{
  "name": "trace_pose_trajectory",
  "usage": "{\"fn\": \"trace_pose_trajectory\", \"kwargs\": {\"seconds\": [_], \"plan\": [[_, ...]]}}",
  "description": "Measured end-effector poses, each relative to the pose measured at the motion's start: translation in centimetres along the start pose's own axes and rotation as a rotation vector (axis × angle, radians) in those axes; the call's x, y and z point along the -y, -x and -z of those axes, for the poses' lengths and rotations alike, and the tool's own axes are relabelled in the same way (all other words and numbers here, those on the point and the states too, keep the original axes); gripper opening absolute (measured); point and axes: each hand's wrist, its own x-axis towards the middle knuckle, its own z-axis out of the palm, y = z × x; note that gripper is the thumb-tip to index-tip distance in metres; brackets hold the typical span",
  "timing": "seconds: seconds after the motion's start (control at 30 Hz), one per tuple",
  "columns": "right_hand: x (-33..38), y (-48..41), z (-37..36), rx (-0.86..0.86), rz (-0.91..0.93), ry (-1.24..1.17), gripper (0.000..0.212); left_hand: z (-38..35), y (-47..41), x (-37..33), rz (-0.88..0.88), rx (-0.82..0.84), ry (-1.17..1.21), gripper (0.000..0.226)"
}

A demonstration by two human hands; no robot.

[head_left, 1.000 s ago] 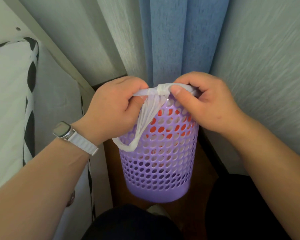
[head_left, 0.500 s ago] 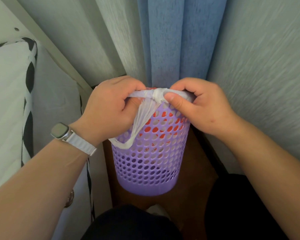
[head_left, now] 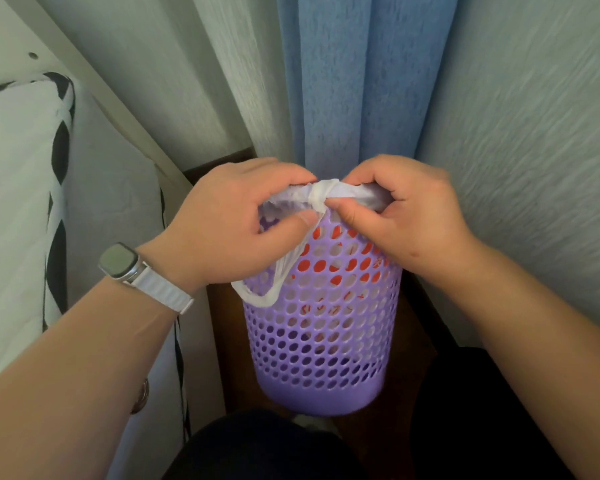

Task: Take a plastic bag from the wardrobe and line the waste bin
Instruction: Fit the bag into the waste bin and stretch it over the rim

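Observation:
A purple perforated waste bin (head_left: 321,344) stands upright on the dark wooden floor. A white plastic bag (head_left: 321,197) with red print lines it; the red shows through the holes. The bag's edge is folded over the near rim and bunched into a knot. My left hand (head_left: 236,223) pinches the bag at the rim left of the knot. My right hand (head_left: 406,213) grips the bag and rim right of the knot. A loop of the bag's handle (head_left: 257,296) hangs down the bin's left outer side.
A blue curtain (head_left: 357,81) hangs right behind the bin, between pale textured wall panels (head_left: 534,150). A white bed with black-patterned bedding (head_left: 21,202) lies close on the left. My dark-clothed knees (head_left: 267,448) are just in front of the bin.
The bin and both hands have sunk lower in view; the bin was lifted a second ago and now stands on the floor. Both hands keep hold of the bag at the rim.

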Motion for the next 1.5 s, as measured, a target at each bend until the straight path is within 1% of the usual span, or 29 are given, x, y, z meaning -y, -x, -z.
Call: {"fn": "trace_pose_trajectory", "kwargs": {"seconds": [0.1,0.2,0.33,0.4,0.47,0.53,0.63,0.8,0.93,1.07,1.17,1.3,1.4,1.5], "plan": [[0.2,0.2,-0.4,0.006,0.007,0.025,0.02,-0.5,-0.2,-0.4,-0.012,-0.024,-0.044,0.036],[0.4,0.1,-0.5,0.031,-0.028,-0.01,0.018,-0.7,-0.3,-0.1,-0.031,-0.015,-0.06,0.034],[0.4,-0.4,0.1,0.193,-0.056,-0.101,0.016,-0.7,0.1,0.5,-0.019,0.017,-0.076,0.027],[0.4,-0.6,0.5,0.23,-0.044,-0.15,0.019,-0.6,0.2,0.7,0.004,-0.005,-0.078,0.021],[0.4,-0.8,0.9,0.202,-0.039,-0.167,0.023,-0.5,0.2,0.8,0.02,-0.049,-0.086,0.018],[0.0,-1.1,1.2,0.169,-0.063,-0.168,0.026,-0.5,0.2,0.8,0.029,-0.099,-0.101,0.02],[-0.6,-1.2,1.3,0.161,-0.097,-0.151,0.025,-0.5,0.4,0.8,0.057,-0.164,-0.118,0.027],[-1.1,-1.0,1.0,0.101,-0.059,-0.12,0.021,-0.9,0.5,0.8,0.092,-0.216,-0.107,0.025],[-0.9,-0.7,0.5,0.028,-0.076,-0.09,0.021,-0.4,0.3,0.9,0.08,-0.184,-0.054,0.026],[-0.4,-0.3,0.0,0.015,-0.076,-0.024,0.021,0.0,0.0,0.1,-0.069,-0.088,-0.126,0.033],[0.1,0.0,-0.5,0.005,-0.061,0.003,0.023,-0.4,-0.3,-0.1,-0.129,-0.038,-0.162,0.032],[0.6,0.1,-0.6,0.044,-0.07,-0.007,0.025,-0.6,-0.1,0.6,-0.12,-0.055,-0.173,0.024],[0.4,-0.4,0.2,0.115,-0.009,-0.035,0.028,-0.7,0.0,0.9,-0.097,-0.08,-0.15,0.021],[-0.2,-0.9,1.1,0.085,0.011,-0.064,0.036,-0.5,0.1,1.4,-0.035,-0.131,-0.096,0.018]]}}
